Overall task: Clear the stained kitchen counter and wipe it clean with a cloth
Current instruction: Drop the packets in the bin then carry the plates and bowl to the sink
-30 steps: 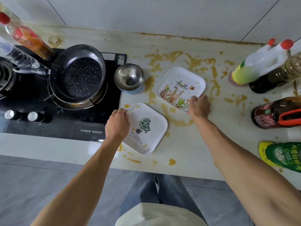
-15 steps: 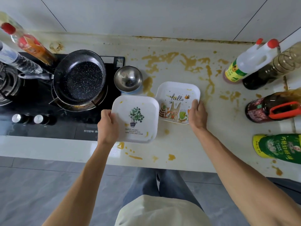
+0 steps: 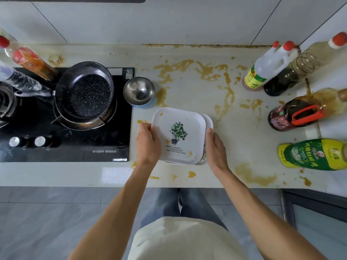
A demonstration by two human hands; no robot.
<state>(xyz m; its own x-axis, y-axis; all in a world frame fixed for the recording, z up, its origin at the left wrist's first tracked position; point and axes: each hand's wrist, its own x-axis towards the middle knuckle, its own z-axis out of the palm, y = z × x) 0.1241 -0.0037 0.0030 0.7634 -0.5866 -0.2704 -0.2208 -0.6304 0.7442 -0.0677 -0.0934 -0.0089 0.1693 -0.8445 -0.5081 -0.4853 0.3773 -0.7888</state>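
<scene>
Two square white plates are stacked above the stained counter. The top one is the plant plate, printed with a green potted plant; only the right rim of the rabbit plate shows under it. My left hand grips the plant plate's left edge. My right hand grips the right edge of the stack, fingers curled round the lower plate. Yellow-brown stains cover the counter behind and to the right of the plates. No cloth is in view.
A steel bowl sits just behind the plates, beside the black hob with a dark pan. Several sauce and oil bottles stand and lie along the right side. Bottles stand at the far left too.
My left hand carried the plant plate to the right and laid it over the rabbit plate. My right hand pulled the rabbit plate nearer the front edge.
</scene>
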